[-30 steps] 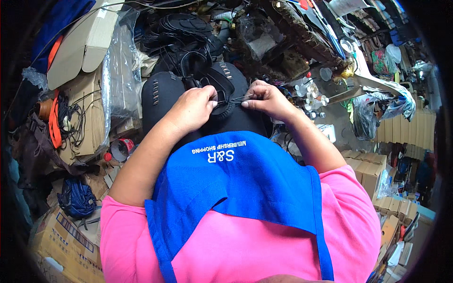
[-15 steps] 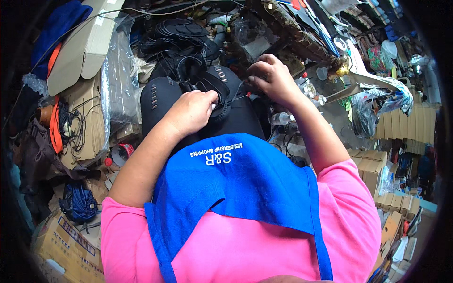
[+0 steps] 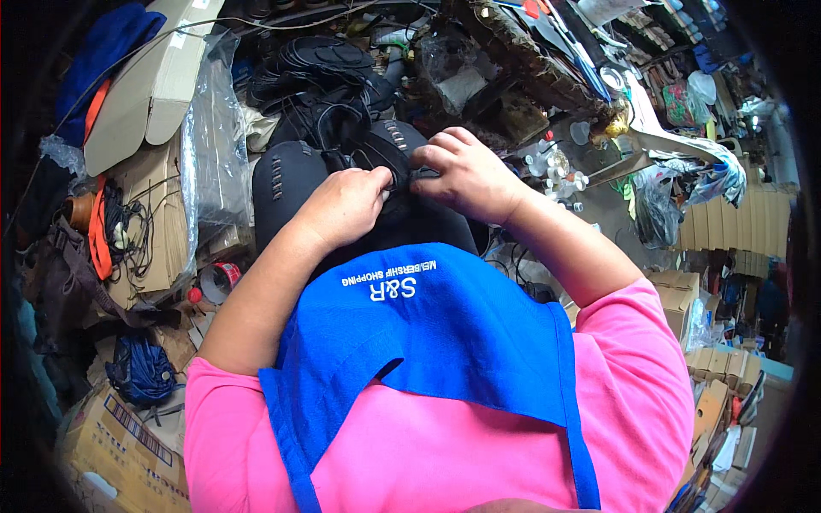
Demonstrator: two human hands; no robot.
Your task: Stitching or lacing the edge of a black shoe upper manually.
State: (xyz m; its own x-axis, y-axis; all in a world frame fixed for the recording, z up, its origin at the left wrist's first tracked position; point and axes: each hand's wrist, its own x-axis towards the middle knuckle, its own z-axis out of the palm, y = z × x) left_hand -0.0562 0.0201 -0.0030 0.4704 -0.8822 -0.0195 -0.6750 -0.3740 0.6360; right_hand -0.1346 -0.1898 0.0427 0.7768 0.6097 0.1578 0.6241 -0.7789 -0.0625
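Note:
A black sandal [image 3: 382,156] with straps lies on my lap between my hands, over my dark trousers. My left hand [image 3: 344,203] is closed on its near edge, thumb and fingers pinched together. Close against the sandal's right side, my right hand [image 3: 469,178] is closed, its fingers curled; what they hold, if anything, is hidden. Just beyond my knees sits a heap of black strappy pieces [image 3: 321,68]. A blue apron [image 3: 462,333] covers my front.
On the left are cardboard sheets [image 3: 141,107], clear plastic wrap [image 3: 209,145] and a tape roll [image 3: 221,280]. Small bottles [image 3: 556,171] stand to the right, near a plastic bag [image 3: 657,209]. Stacked boxes [image 3: 671,299] are at far right, a printed carton [image 3: 124,453] at lower left.
My right hand has come left and slightly down, from apart to right beside the sandal. A thread that showed between them is no longer visible. My left hand keeps its grip.

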